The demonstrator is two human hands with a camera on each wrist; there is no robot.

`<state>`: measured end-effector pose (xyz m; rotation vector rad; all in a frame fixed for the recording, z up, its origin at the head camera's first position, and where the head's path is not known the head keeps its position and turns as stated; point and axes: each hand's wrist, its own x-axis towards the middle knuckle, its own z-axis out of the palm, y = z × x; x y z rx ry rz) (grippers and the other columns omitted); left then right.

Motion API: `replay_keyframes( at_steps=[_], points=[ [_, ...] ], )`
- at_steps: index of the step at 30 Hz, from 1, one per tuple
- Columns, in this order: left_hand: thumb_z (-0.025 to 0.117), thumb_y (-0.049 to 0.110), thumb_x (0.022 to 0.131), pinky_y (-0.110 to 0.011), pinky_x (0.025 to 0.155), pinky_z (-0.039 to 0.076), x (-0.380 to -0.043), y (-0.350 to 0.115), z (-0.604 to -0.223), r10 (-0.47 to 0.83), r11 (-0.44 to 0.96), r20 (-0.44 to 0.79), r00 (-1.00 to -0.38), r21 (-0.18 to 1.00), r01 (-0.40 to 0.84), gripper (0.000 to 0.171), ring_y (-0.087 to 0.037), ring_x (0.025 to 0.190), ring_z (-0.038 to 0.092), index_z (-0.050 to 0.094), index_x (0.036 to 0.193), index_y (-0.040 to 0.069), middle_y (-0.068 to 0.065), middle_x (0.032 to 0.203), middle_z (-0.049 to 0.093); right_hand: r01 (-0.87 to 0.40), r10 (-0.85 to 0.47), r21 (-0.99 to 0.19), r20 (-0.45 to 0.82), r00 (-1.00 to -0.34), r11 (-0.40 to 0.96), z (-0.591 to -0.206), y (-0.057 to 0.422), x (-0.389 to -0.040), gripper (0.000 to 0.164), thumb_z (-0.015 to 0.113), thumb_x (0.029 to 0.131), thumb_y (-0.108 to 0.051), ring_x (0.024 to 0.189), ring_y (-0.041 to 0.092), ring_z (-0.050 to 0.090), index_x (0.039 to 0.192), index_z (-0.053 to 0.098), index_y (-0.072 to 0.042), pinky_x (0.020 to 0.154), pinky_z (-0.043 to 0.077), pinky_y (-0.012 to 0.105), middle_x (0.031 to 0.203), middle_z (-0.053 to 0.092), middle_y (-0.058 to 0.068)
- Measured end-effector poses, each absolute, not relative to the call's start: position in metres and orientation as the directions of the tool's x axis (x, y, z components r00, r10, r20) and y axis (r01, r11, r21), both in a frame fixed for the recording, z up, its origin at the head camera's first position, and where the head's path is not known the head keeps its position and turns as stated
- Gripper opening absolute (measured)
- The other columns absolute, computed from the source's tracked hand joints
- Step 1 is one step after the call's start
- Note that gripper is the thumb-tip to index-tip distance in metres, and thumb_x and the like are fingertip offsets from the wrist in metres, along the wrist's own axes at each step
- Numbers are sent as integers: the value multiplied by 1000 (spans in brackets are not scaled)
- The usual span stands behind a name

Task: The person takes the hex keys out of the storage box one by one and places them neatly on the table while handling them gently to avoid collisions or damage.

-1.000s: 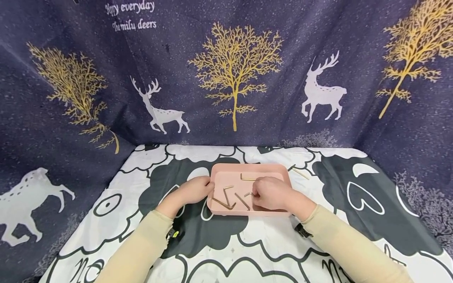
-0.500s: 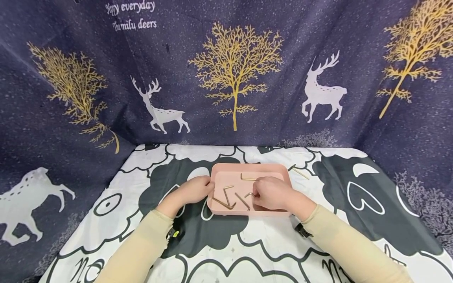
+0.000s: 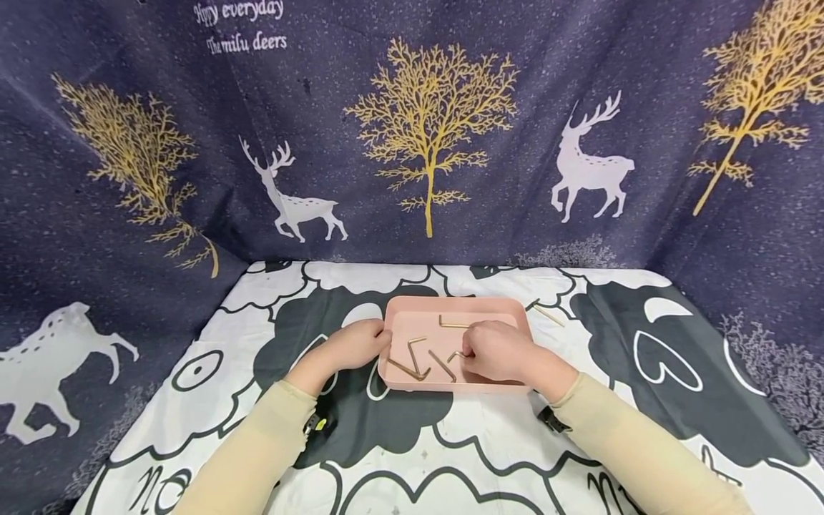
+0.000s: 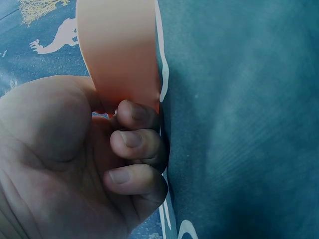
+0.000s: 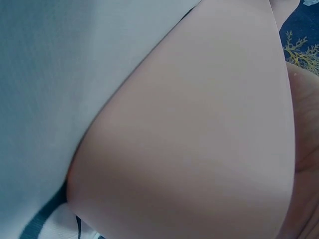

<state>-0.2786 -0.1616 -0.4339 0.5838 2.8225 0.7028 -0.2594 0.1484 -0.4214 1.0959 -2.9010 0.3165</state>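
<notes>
A shallow pink tray (image 3: 457, 305) stands on the patterned cloth. My left hand (image 3: 354, 345) grips its left end; in the left wrist view the curled fingers (image 4: 137, 144) press against the outside of the wall. Inside the tray, toward the right, my right hand (image 3: 498, 350) is curled, and the bent end of a brass-coloured hex key (image 3: 454, 355) shows at its fingers. The fingertips are hidden, also in the right wrist view, where the tray wall covers most of the palm (image 5: 308, 144). Several more L-shaped hex keys (image 3: 415, 353) lie on the tray floor.
One hex key (image 3: 453, 325) lies toward the tray's far side, its long arm running up to the right hand. Outside the tray's right end, another brass-coloured key (image 3: 548, 315) rests on the cloth. A dark blue curtain (image 3: 360, 243) printed with deer and trees rises behind the table.
The head view has shifted very slightly. Both hands, the tray and the hex keys keep their places.
</notes>
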Motion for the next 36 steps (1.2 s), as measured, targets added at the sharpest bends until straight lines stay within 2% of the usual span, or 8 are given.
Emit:
replay_keyframes(
  at_steps=[15, 22, 29, 36],
  points=[
    [45, 23, 116, -36, 68, 42, -278, -160, -434, 413, 807, -72, -908, 491, 328, 36, -18, 69, 53, 63, 86, 16, 0, 78, 58, -649, -645, -170, 88, -759, 741, -423, 148, -260, 28, 80, 87, -13, 60, 7, 39, 69, 62, -24, 60, 39, 27, 62, 48, -16],
    [44, 23, 116, -36, 68, 43, -280, -161, -435, 421, 800, -70, -904, 498, 334, 36, -18, 69, 54, 64, 87, 16, 1, 80, 60, -644, -642, -177, 77, -763, 744, -425, 149, -261, 32, 78, 83, -10, 60, 8, 35, 64, 56, -24, 58, 33, 28, 59, 42, -15],
    [45, 22, 116, -36, 67, 42, -279, -161, -435, 418, 800, -68, -906, 499, 332, 35, -18, 68, 53, 64, 87, 15, 0, 79, 59, -649, -648, -188, 73, -758, 737, -425, 149, -261, 32, 78, 82, -10, 61, 8, 34, 64, 55, -24, 59, 32, 28, 60, 41, -15],
    [44, 23, 116, -36, 68, 43, -280, -161, -437, 420, 801, -63, -905, 495, 337, 36, -17, 69, 54, 64, 87, 16, 1, 80, 60, -645, -642, -179, 80, -762, 743, -425, 150, -260, 40, 80, 80, -11, 62, 8, 30, 63, 46, -25, 59, 27, 28, 61, 33, -15]
  ],
)
